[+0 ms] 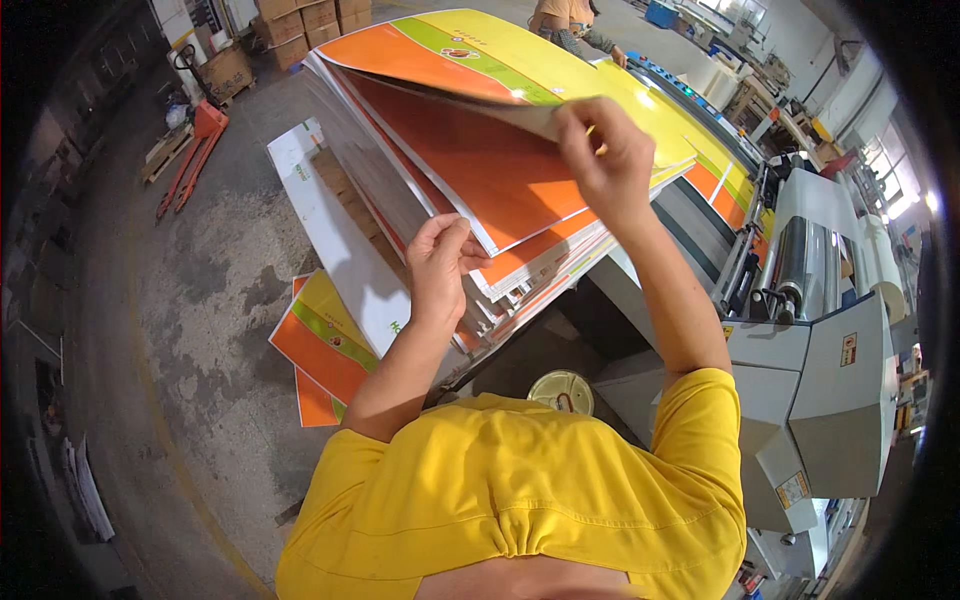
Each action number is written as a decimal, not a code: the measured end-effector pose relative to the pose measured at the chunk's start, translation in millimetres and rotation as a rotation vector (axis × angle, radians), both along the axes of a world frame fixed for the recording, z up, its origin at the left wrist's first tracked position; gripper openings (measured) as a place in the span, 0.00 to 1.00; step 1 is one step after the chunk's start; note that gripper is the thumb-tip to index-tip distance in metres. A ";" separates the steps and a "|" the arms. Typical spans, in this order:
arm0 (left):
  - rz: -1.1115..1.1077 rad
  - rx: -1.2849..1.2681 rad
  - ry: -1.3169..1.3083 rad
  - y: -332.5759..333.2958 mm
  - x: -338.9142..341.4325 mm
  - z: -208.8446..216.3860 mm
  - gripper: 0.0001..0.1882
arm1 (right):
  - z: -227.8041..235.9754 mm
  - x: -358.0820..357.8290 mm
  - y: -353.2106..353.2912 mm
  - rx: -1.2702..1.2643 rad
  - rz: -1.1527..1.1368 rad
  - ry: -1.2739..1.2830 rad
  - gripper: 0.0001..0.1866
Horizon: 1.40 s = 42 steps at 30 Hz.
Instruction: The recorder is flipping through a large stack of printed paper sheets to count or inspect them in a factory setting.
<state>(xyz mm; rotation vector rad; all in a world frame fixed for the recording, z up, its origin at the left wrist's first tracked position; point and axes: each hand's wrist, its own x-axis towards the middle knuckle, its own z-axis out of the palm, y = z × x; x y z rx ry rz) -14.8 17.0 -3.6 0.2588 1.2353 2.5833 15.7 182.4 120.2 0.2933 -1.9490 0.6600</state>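
A tall stack of large printed sheets [540, 262] stands in front of me. Its top sheet [500, 60], orange, green and yellow, is bent up at the near edge. My right hand [605, 160] pinches the lifted corner of that sheet and holds it above the pile. Beneath it shows the orange face of a second sheet [470, 170]. My left hand [440, 262] is closed at the near left corner of this lower sheet, thumb on top; the fingers' undersides are partly hidden, and how many layers they grip does not show.
A grey roller machine [800, 370] stands close on the right. Loose printed sheets [322, 345] lie on the floor at left, by a white board [335, 230]. Farther off are a red pallet jack [205, 130], cardboard boxes [290, 25] and another person [568, 18]. A round tin [562, 392] sits below the stack.
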 end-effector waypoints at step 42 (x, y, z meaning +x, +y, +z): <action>0.019 -0.035 0.067 -2.2 -0.2 -14.0 0.07 | -116.7 69.2 -9.2 0.226 0.014 -0.126 0.38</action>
